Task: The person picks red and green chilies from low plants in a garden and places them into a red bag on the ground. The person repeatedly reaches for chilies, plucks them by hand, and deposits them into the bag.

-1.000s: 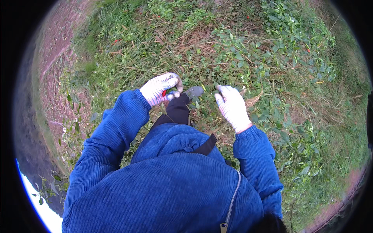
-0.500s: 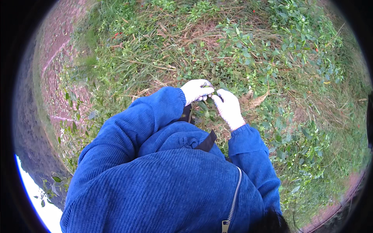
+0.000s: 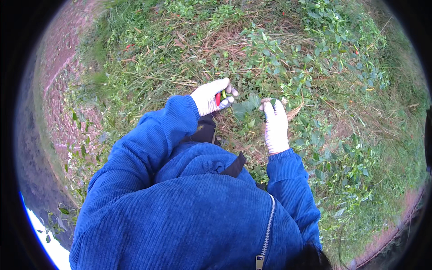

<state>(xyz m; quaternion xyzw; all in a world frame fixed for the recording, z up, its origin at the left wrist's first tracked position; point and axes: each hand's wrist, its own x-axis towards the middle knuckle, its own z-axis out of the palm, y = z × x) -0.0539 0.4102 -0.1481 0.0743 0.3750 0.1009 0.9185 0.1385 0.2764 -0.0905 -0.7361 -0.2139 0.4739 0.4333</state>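
Observation:
My left hand (image 3: 208,96), in a pale glove, is curled around chili peppers. A red one (image 3: 218,99) and a green one (image 3: 223,95) show between its fingers. To its right, my right hand (image 3: 276,122), gloved too, has its thumb and fingers pinched together. A small bit of dark green (image 3: 272,102) shows at those fingertips; whether it is a leaf or a pepper I cannot tell. Broad green leaves (image 3: 245,108) of a plant stand in the gap between the two hands.
Low pepper plants (image 3: 276,51) with grass and dry straw (image 3: 225,38) cover the ground ahead. A red pepper (image 3: 129,46) shows among the growth at the far left. Reddish bare soil (image 3: 63,58) lies along the left side. Beneath my left wrist is something black (image 3: 204,130).
My hands were together and have moved apart, the left to the left, the right slightly right. The peppers in my left hand now show, and so do the leaves in between.

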